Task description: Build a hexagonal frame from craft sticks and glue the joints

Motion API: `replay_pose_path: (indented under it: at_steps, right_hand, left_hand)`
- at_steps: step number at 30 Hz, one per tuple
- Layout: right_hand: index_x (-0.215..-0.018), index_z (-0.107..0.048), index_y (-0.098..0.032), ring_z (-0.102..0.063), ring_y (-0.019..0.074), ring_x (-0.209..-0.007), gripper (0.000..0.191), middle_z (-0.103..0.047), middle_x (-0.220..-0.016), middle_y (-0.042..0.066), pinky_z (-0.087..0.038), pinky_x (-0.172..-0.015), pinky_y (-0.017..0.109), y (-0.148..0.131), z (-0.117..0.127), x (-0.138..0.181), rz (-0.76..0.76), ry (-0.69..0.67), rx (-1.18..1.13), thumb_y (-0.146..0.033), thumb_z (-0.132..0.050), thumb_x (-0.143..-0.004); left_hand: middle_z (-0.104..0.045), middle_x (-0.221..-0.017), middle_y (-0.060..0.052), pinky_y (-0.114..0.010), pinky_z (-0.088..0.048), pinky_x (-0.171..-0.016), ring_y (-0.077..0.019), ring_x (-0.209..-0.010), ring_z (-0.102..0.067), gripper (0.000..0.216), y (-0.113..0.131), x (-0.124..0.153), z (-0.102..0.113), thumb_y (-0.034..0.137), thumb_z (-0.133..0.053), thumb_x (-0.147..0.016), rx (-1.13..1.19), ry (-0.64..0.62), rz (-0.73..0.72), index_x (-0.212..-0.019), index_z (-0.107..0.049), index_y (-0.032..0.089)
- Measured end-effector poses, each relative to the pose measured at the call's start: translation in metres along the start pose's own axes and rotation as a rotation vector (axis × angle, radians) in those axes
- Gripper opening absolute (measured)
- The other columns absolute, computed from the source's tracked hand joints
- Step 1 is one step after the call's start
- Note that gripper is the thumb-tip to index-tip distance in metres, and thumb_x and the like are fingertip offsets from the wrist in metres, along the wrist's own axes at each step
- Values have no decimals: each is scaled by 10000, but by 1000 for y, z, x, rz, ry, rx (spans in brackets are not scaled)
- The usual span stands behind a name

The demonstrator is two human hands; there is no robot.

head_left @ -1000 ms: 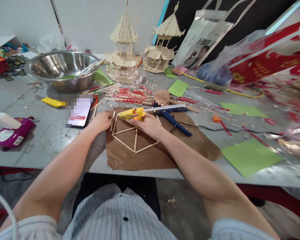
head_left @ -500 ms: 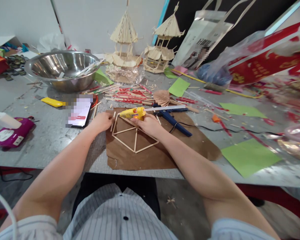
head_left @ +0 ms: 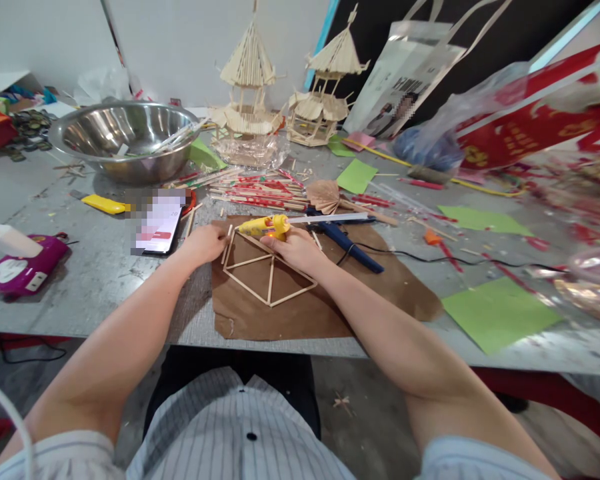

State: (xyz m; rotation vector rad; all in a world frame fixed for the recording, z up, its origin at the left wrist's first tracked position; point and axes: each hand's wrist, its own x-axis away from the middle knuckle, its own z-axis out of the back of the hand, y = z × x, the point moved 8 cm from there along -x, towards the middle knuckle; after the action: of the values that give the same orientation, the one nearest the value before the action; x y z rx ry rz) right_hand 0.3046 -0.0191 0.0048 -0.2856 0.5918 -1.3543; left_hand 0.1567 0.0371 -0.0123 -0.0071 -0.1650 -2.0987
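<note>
My right hand (head_left: 300, 250) is wrapped round a yellow hot glue gun (head_left: 270, 227), with a long clear glue stick (head_left: 330, 217) poking out of its back. The gun's nozzle points left, at the upper left corner of a flat frame of thin wooden sticks (head_left: 247, 287). This frame has spokes meeting in its middle and lies on a brown sheet (head_left: 290, 327). My left hand (head_left: 207, 243) has its fingertips pinched on a short wooden stick (head_left: 227, 248) beside the frame's left edge. My right hand and forearm hide the frame's right part.
A dark blue tool (head_left: 353, 248) with a black cord lies right of my hand. Behind are red-wrapped sticks (head_left: 260, 190) and two stick pagodas (head_left: 250, 60). A steel basin (head_left: 125, 143), a phone (head_left: 157, 223) and a yellow cutter (head_left: 103, 203) are left; green paper (head_left: 500, 313) lies right.
Almost nothing differs. The stick frame has shifted very slightly to the left; both hands and the glue gun stay practically in place.
</note>
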Motion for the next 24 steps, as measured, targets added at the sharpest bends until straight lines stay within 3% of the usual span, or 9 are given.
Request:
replay_pose_path:
  at_steps: [8,13,17,24]
  right_hand:
    - [-981,-609,-176,-572,207,-877,466,-643,-931,66,-407,-737,280,6,1,1,-61,20,-69,-533,-401,-765]
    - [-879,-628,-163,-598,197,-710,516,-647,-702,70,-411,-594,253,20,3,4,-155,54,-114,-602,-407,-724]
    - [-785,-630,-147,-591,175,-619,534,-615,-579,53,-400,-546,241,23,2,4,-144,51,-159,-618,-385,-724]
    - [-781,-620,-145,-566,142,-556,529,-607,-582,48,-406,-537,236,26,-1,4,-142,31,-239,-618,-392,-716]
  left_hand:
    - [-637,-921,-134,-317,-431,-742,-240,-876,-576,450,2,2,2,383,-276,-802,-23,-19,-10,-875,-634,120]
    - [-639,-920,-128,-330,-431,-736,-251,-883,-573,438,6,5,2,374,-281,-797,-21,-38,-30,-883,-636,132]
    - [-640,-923,-119,-327,-432,-735,-247,-881,-573,434,7,5,2,379,-284,-792,-18,-50,-22,-900,-635,148]
    - [-637,-911,-124,-345,-438,-716,-262,-870,-573,440,7,5,0,404,-287,-782,-36,-56,-22,-898,-633,159]
